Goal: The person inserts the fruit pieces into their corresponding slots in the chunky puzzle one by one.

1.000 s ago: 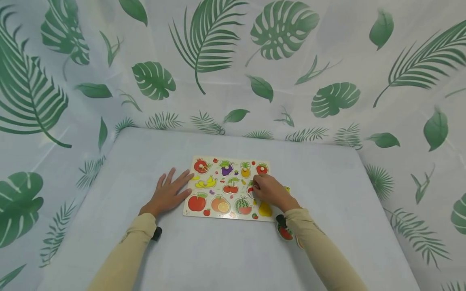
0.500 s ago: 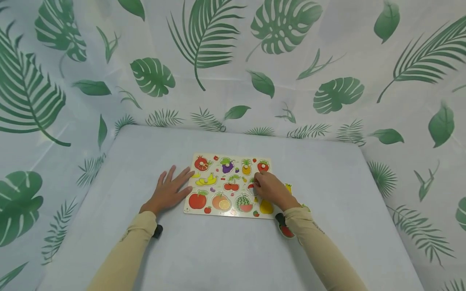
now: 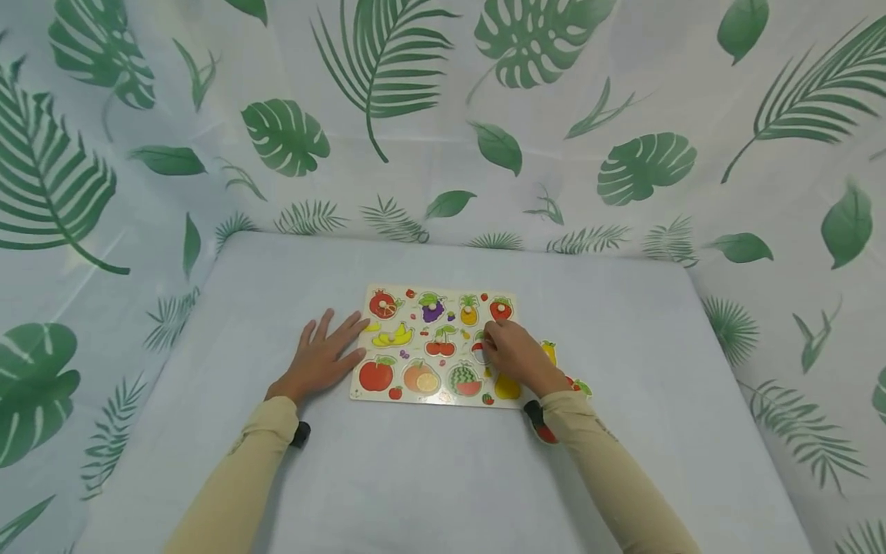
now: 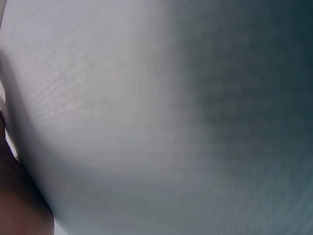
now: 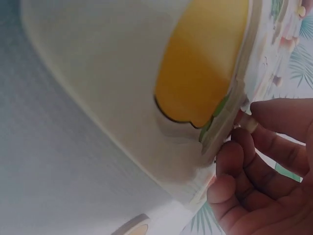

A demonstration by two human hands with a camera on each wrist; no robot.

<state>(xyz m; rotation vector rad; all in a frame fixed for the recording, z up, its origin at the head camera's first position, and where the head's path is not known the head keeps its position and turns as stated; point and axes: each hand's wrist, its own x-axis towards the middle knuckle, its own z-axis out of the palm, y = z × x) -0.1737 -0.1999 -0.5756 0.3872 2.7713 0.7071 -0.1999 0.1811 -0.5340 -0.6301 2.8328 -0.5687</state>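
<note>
A flat wooden fruit puzzle board (image 3: 443, 402) lies on the table, with several colourful pieces on it. My left hand (image 3: 317, 362) lies with spread fingers at its left edge, fingertips on the border. At the right side of the board, my right hand (image 3: 519, 358) pinches the small knob (image 5: 249, 123) of a puzzle piece between thumb and fingers. Part of that piece (image 3: 477, 352) shows red and white beside the fingertips; the rest is hidden, so I cannot tell which fruit it is. A yellow pear (image 3: 507, 387) is just below the hand.
Loose pieces lie right of the board: a yellow one (image 3: 549, 352), a red and green one (image 3: 580, 386), and a red one (image 3: 545, 433) partly under the right wrist. A white cloth covers the table (image 3: 415, 477). Leaf-printed fabric (image 3: 415, 169) hangs behind.
The head view has tilted slightly, so the board sits higher in it. The right hand still pinches at the same spot on the board; the left hand keeps its place.
</note>
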